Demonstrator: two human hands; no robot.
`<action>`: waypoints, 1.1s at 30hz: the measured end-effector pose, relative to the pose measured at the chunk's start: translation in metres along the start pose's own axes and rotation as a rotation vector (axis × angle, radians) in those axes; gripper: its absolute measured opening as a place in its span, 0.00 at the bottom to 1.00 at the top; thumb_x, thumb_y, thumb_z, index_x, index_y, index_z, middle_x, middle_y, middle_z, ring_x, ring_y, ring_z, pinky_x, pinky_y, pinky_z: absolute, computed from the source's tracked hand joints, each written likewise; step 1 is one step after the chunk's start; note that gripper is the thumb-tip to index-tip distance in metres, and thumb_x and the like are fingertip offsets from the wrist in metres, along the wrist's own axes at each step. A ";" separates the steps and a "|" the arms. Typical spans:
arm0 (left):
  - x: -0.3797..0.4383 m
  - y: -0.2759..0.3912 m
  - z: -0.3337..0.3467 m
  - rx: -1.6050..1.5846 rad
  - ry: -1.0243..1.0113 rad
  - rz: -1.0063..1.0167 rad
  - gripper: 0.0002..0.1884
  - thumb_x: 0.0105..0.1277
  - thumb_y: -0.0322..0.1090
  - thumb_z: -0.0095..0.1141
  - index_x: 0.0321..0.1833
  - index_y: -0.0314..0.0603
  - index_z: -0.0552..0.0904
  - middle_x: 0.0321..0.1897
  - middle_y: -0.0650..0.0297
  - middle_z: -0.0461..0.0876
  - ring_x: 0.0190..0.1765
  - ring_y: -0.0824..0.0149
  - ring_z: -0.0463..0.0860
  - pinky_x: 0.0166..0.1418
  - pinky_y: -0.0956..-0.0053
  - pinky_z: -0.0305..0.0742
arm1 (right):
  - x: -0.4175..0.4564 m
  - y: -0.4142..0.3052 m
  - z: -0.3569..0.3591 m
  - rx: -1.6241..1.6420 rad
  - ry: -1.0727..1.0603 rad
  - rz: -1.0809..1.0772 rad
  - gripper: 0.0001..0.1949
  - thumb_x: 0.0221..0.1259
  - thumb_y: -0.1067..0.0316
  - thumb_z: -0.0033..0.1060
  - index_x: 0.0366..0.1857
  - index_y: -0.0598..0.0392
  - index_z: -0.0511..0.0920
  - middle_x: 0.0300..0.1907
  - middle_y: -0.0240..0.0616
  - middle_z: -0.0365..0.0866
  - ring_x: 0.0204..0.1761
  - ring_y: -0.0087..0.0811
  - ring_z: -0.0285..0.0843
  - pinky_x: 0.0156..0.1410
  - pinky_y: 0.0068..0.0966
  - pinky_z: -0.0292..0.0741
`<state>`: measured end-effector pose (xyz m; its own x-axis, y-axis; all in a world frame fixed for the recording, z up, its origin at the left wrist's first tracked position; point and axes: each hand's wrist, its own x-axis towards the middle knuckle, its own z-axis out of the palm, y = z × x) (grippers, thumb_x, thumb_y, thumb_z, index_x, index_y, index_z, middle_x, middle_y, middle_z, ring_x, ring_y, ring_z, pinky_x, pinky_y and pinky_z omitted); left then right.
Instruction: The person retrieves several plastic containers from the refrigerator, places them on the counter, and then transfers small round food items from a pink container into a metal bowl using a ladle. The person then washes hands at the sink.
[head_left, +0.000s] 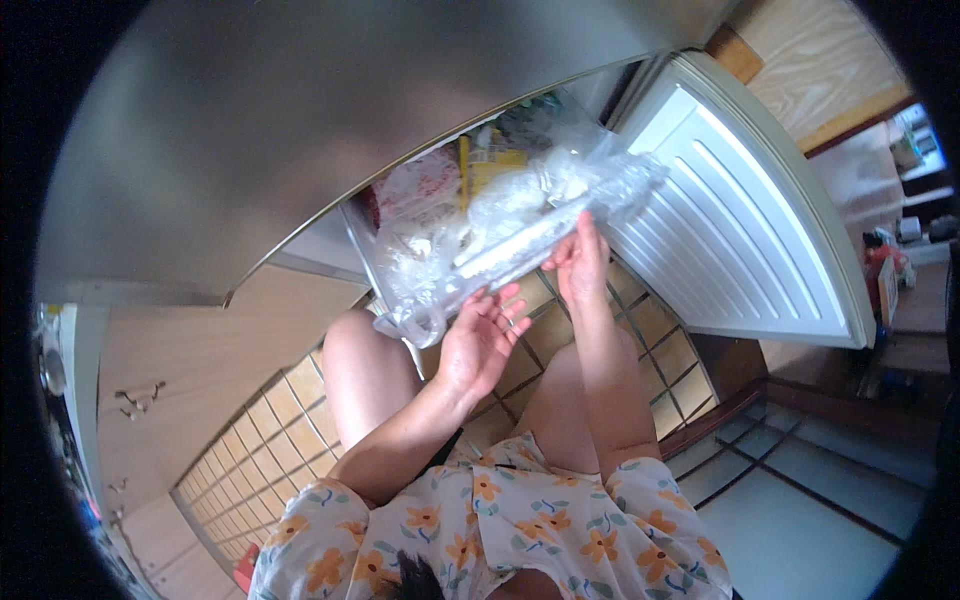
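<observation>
A clear plastic freezer drawer (491, 264) is pulled out in front of me, above my knees. Crumpled clear plastic bags (517, 199) fill its front and spill over the rim. Behind them lie a yellow package (491, 166) and a bag with red and white contents (416, 184). My left hand (480, 341) is palm up at the lower front edge, its fingers apart and nothing in it. Against the front, farther right, is my right hand (579, 262), one finger extended up the drawer face. Whether its other fingers grip the edge is hard to see.
The white ribbed freezer door (739, 217) stands open at right. A grey metallic upper door (247, 135) overhangs the drawer. Wooden cabinets (217, 337) line the left, above a tan tiled floor (262, 435). A dark-framed glass panel (802, 480) is at lower right.
</observation>
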<state>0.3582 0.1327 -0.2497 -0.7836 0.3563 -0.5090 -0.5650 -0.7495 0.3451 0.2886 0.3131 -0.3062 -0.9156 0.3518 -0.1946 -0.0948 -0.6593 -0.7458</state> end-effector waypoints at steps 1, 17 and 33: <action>-0.006 -0.003 0.001 -0.007 -0.001 -0.032 0.11 0.73 0.36 0.50 0.56 0.50 0.71 0.59 0.55 0.78 0.59 0.57 0.78 0.64 0.59 0.73 | -0.007 -0.004 -0.004 -0.021 -0.001 -0.022 0.18 0.73 0.51 0.58 0.31 0.56 0.74 0.14 0.33 0.72 0.14 0.27 0.71 0.18 0.29 0.75; -0.071 0.048 0.005 0.642 -0.314 -0.400 0.25 0.76 0.36 0.50 0.72 0.37 0.65 0.52 0.57 0.81 0.47 0.67 0.83 0.48 0.73 0.82 | -0.044 -0.095 0.045 -1.252 0.244 -0.211 0.23 0.65 0.45 0.63 0.45 0.57 0.77 0.30 0.38 0.78 0.31 0.31 0.78 0.41 0.31 0.79; 0.042 0.174 0.034 2.276 -0.502 0.115 0.39 0.59 0.47 0.66 0.73 0.50 0.67 0.52 0.41 0.79 0.56 0.42 0.81 0.62 0.57 0.75 | 0.071 -0.041 0.141 -2.533 -1.293 0.318 0.27 0.55 0.56 0.71 0.56 0.63 0.79 0.59 0.57 0.79 0.62 0.47 0.79 0.65 0.37 0.76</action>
<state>0.2179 0.0367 -0.1841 -0.5999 0.6984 -0.3903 0.4748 0.7034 0.5289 0.1730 0.2718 -0.1994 -0.5773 -0.2897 -0.7634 -0.5032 0.8626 0.0532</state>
